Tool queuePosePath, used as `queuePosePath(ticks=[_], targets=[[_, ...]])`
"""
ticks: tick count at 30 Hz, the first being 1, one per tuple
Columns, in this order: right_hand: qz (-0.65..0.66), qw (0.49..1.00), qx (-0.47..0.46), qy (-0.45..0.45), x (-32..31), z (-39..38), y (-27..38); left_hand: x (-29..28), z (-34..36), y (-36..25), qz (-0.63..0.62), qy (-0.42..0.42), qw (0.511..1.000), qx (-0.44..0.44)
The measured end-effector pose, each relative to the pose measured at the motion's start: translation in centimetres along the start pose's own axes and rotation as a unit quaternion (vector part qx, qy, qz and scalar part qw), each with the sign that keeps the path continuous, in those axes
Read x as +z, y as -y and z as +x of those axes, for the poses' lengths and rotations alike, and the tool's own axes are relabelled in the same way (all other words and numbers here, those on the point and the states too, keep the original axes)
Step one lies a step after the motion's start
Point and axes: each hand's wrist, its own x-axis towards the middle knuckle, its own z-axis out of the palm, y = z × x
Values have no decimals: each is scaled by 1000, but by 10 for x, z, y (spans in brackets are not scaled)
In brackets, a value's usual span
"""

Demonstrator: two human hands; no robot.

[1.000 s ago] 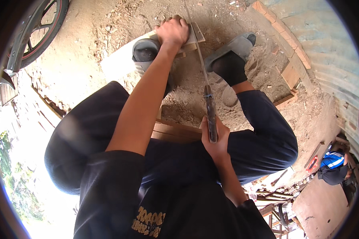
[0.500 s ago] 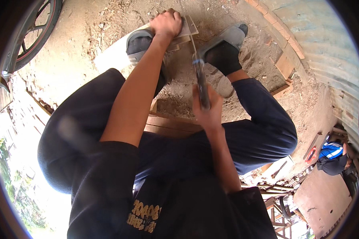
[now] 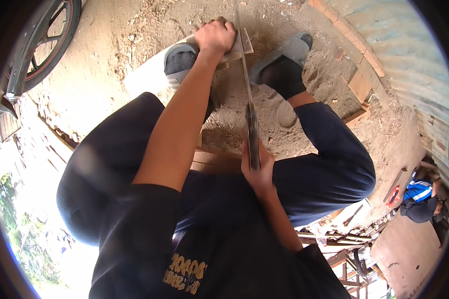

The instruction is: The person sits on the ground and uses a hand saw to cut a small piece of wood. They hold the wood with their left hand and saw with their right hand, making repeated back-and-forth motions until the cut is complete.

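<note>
My right hand (image 3: 260, 167) is closed round the dark handle of a handsaw (image 3: 252, 130). The saw's long thin blade stretches away from me and lies across a pale wooden board (image 3: 247, 45) near its right end. Just left of the blade, my left hand (image 3: 215, 36) presses down on the board with its fingers curled over the far side. My left foot, in a grey slide sandal (image 3: 180, 62), rests on the board beside that hand. What supports the board underneath is mostly hidden.
My right foot in a grey sandal (image 3: 284, 59) stands on the dirt floor right of the blade. A wooden plank (image 3: 217, 160) lies below my knees. A motorcycle wheel (image 3: 50, 45) is at upper left, a corrugated metal wall (image 3: 409, 55) at right. Another person (image 3: 418, 199) sits at far right.
My right hand has pulled the handsaw back toward me, so its handle sits nearer my body. My left hand stays on the board; the whole view has shifted slightly.
</note>
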Motion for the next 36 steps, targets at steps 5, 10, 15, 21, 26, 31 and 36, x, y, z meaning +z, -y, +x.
queuePosePath(ticks=[5, 10, 15, 21, 26, 31, 36], targets=[[46, 997, 51, 38, 2, 35, 11, 19, 7, 15, 13, -1, 999, -45], [20, 1000, 19, 3, -8, 14, 11, 5, -5, -5, -51, -23, 998, 4], [57, 998, 32, -8, 1, 48, 19, 23, 5, 8, -21, -31, 999, 8], [18, 999, 27, -19, -1, 10, 9, 13, -3, 1, -19, -23, 999, 14], [36, 998, 52, 10, 5, 60, 23, 48, 36, 25, -43, -61, 997, -1], [29, 999, 45, 1, -1, 26, 0, 55, 42, 25, -32, -60, 996, 63], [39, 998, 44, 25, -6, 57, 16, 57, 30, 20, 133, -54, 977, 158]])
